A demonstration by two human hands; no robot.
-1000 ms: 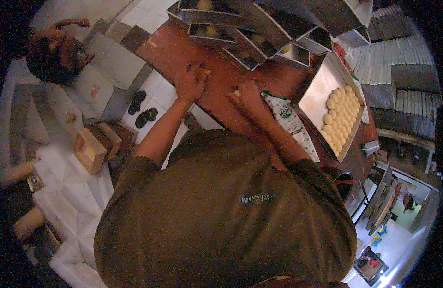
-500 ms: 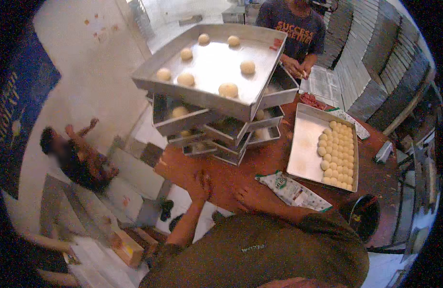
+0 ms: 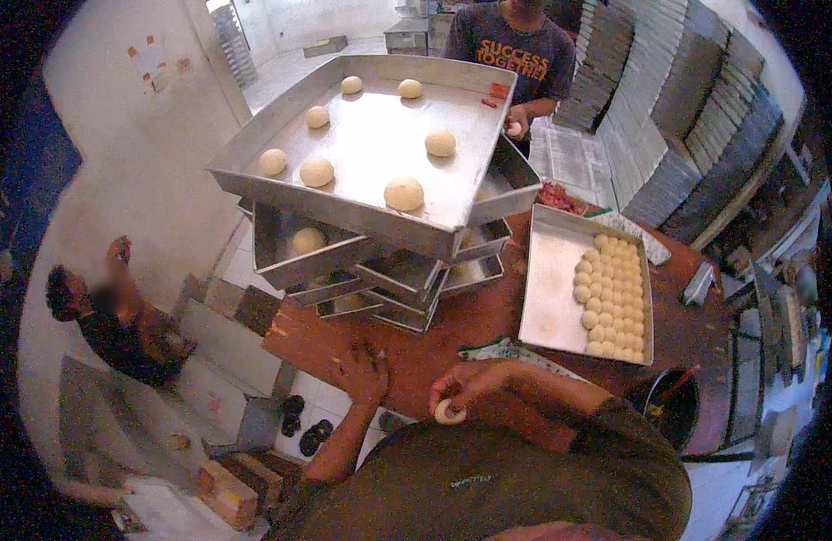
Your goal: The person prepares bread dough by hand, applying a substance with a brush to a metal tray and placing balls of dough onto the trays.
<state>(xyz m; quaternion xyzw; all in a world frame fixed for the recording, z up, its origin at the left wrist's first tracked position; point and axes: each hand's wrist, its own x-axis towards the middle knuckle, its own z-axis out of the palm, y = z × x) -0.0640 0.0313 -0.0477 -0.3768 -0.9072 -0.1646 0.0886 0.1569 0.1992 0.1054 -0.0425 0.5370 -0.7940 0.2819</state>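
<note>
Dough piece (image 3: 450,412), pale and rounded, pinched in the right hand (image 3: 473,382) at the lower centre of the frame; just left of it, the left hand (image 3: 367,374) with fingers loosely spread over the near edge of the brown bench (image 3: 488,302). Farther off, right of centre, a metal tray (image 3: 551,298) partly filled with close-set dough balls (image 3: 621,298); then, at upper centre, stacked trays (image 3: 339,199), seven balls on the topmost, and beyond them a co-worker (image 3: 524,68).
</note>
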